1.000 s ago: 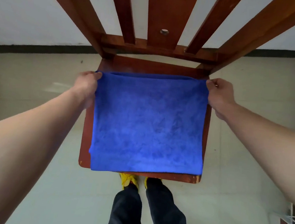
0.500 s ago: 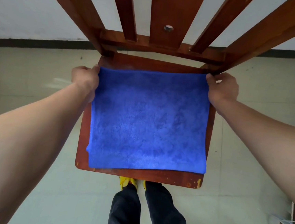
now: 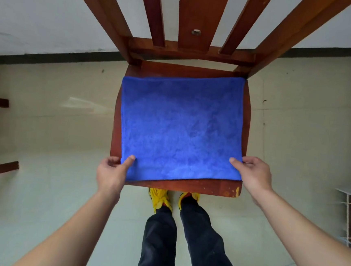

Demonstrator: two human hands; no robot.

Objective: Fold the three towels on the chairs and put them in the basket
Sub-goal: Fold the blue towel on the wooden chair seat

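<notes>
Blue towel (image 3: pixel 181 129) corners in hands (image 3: pixel 111 174).

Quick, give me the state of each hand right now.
Left hand: pinching the near left corner of the blue towel.
Right hand: pinching the towel's near right corner.

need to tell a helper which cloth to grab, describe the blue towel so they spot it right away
Find the red-brown wooden chair with the slatted back, standing on the pale floor. The blue towel lies flat over nearly all its seat, with the left hand and right hand pinching its near corners. It is the only bright blue, fuzzy thing there.
</notes>
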